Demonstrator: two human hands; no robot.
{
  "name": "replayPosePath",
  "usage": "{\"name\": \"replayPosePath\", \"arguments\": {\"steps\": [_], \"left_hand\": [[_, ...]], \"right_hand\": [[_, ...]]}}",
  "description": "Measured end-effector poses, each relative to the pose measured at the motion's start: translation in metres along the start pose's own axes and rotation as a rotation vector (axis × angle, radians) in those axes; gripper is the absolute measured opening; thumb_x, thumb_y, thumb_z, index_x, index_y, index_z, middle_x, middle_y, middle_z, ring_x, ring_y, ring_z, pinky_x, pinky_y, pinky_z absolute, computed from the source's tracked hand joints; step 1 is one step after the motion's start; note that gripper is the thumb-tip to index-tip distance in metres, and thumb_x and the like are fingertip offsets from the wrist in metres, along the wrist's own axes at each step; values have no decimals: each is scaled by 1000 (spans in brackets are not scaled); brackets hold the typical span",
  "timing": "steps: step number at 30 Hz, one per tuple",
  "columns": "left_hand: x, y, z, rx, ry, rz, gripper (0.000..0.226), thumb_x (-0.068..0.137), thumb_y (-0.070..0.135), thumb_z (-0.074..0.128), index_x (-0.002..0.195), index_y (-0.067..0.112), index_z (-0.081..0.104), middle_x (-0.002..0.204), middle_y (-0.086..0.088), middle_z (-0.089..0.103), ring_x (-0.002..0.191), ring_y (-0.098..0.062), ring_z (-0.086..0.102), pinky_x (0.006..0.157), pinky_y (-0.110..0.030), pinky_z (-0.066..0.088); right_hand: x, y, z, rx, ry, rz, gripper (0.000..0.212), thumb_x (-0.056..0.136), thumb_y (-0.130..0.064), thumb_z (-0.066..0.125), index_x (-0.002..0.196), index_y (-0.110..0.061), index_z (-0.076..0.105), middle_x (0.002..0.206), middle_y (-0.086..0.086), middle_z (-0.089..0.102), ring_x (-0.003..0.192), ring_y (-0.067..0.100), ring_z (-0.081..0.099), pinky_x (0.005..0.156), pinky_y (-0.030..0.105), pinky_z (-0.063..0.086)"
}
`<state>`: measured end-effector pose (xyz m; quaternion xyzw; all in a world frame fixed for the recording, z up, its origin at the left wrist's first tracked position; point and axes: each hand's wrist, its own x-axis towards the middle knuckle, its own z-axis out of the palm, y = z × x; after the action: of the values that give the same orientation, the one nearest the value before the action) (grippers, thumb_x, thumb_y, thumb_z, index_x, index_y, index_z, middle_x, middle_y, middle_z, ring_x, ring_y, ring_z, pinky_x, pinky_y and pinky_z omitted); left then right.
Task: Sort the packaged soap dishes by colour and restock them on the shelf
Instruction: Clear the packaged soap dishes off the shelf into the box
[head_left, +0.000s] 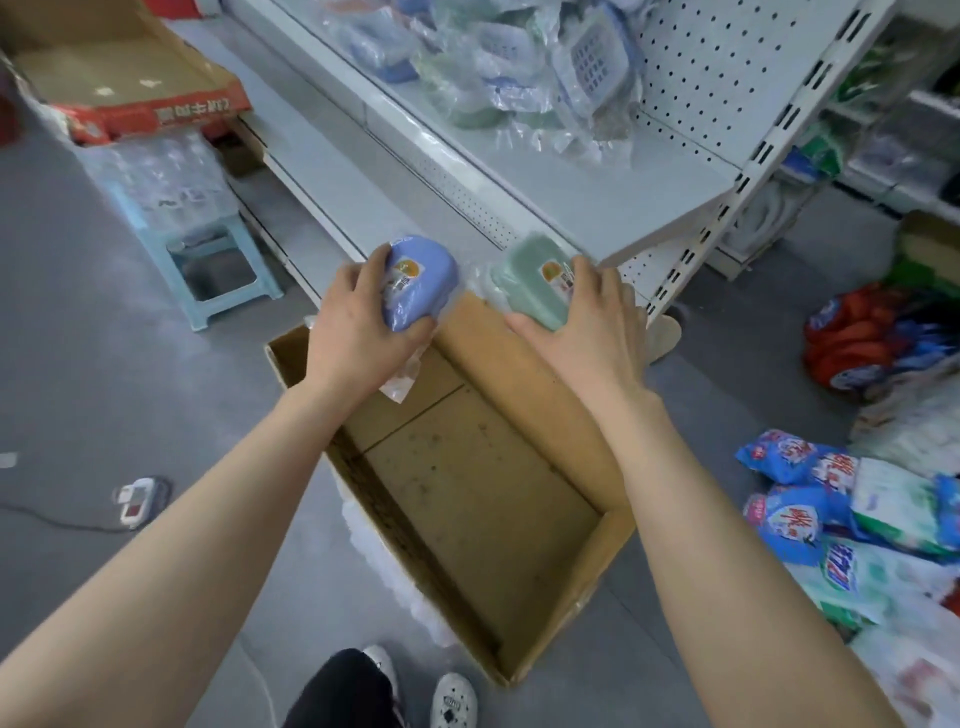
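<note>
**A:** The white shelf (571, 208) is the biggest thing before you. Its bare board runs just beyond your fingertips, up and to the right.

**B:** Under your wrists lies the open cardboard box (545, 374), set on the grey floor (130, 389), with its far wall right below both hands.

**A:** Well past your fingers, at the back of that shelf, is the heap of bagged soap dishes (498, 67), with blue and green lying mixed together.

**B:** Well to the right of your right hand, detergent bags (810, 514) lie on the floor. Off to the left of your left hand stands a pale blue stool (208, 280).

**A:** Your left hand (353, 327) grips the blue soap dish (421, 280). The fingers (370, 266) curl over its left end and the thumb hooks round its near edge.

**B:** Your right hand (592, 327) holds the green soap dish (527, 286) the same way, with fingers wrapped over the right end and the thumb along the near side.

**A:** Both dishes are in clear wrap, each with an orange-marked label facing up. The print is too blurred for me to read. Loose wrap trails below your left thumb.

**B:** You hold the two side by side, not touching, above the box's far edge and just short of the shelf front.
</note>
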<state>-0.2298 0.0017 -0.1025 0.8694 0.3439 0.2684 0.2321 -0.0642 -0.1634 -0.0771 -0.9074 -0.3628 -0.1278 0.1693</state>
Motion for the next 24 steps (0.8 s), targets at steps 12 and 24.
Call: {"name": "replayPosePath", "arguments": {"steps": [12, 24], "left_hand": [[23, -143, -31, 25, -25, -157, 85, 77, 60, 66, 147, 30, 27, 135, -3, 46, 117, -21, 48, 86, -33, 48], [133, -338, -145, 49, -36, -254, 80, 77, 45, 71, 147, 27, 34, 130, -9, 49, 118, -29, 48, 91, -37, 42]], "right_hand": [[15, -138, 97, 123, -55, 35, 95, 79, -79, 46, 144, -10, 34, 129, 14, 51, 115, 30, 49, 94, 45, 41], [98, -358, 203, 348, -140, 163, 86, 68, -71, 65, 132, -18, 41, 123, 6, 50, 113, 27, 49, 94, 47, 45]]}}
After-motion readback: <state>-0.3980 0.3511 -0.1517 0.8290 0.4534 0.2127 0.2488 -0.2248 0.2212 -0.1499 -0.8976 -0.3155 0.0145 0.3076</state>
